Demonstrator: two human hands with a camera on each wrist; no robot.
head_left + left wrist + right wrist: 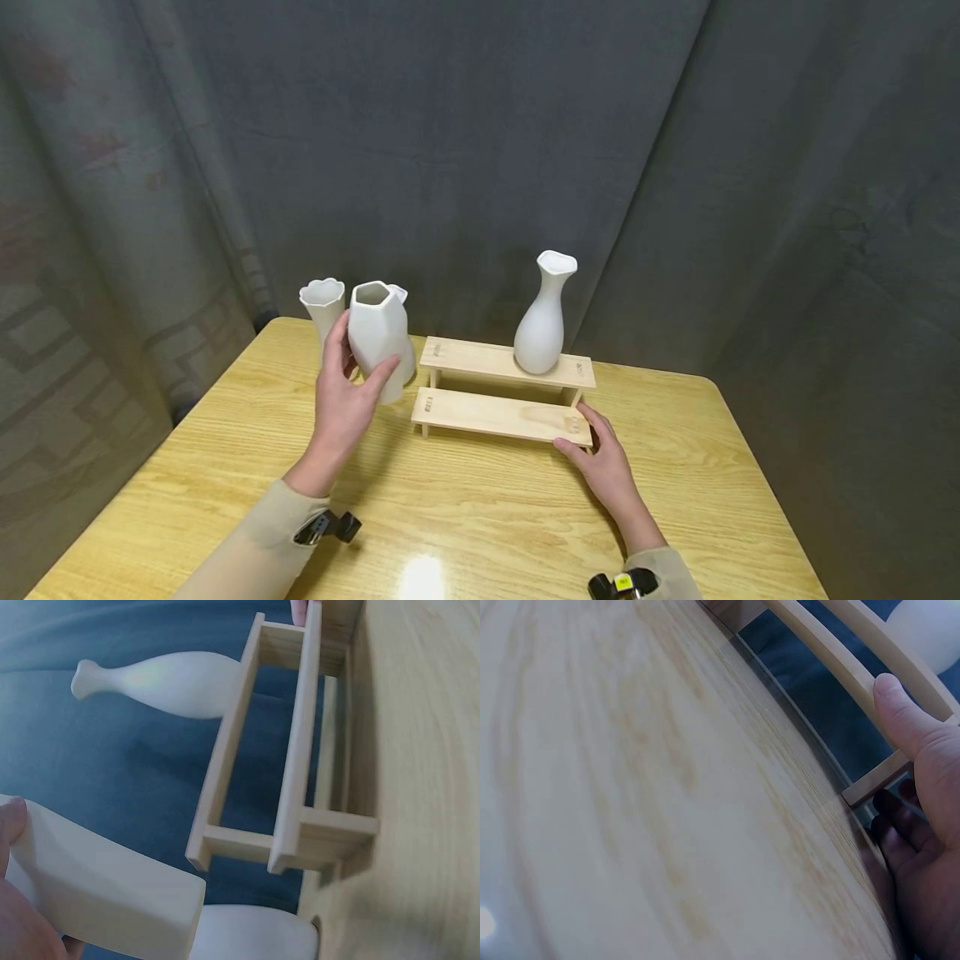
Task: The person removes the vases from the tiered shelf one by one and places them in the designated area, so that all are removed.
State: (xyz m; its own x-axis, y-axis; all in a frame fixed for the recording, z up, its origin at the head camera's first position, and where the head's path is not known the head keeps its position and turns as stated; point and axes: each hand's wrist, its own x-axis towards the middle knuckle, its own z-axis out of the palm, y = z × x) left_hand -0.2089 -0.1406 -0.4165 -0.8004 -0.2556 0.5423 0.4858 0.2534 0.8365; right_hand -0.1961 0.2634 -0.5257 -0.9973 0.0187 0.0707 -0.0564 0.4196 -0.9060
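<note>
My left hand (345, 408) grips a white faceted vase (377, 329) with a five-sided mouth, tilted a little and held left of the two-tier wooden stand (491, 415). In the left wrist view the pale body of this vase (112, 877) slants across the lower left. On the stand's upper tier, toward the right, a slender-necked white vase (542, 329) stands upright. My right hand (609, 467) holds the right end of the lower tier, thumb at the front edge. The right wrist view has the thumb (904, 712) against the board and other fingers curled by the leg.
A white vase with a scalloped rim (322, 300) stands at the back left. Another white vase (408, 363) is mostly hidden behind the held one. The wooden table (465, 517) ends at the back near a grey curtain (450, 150).
</note>
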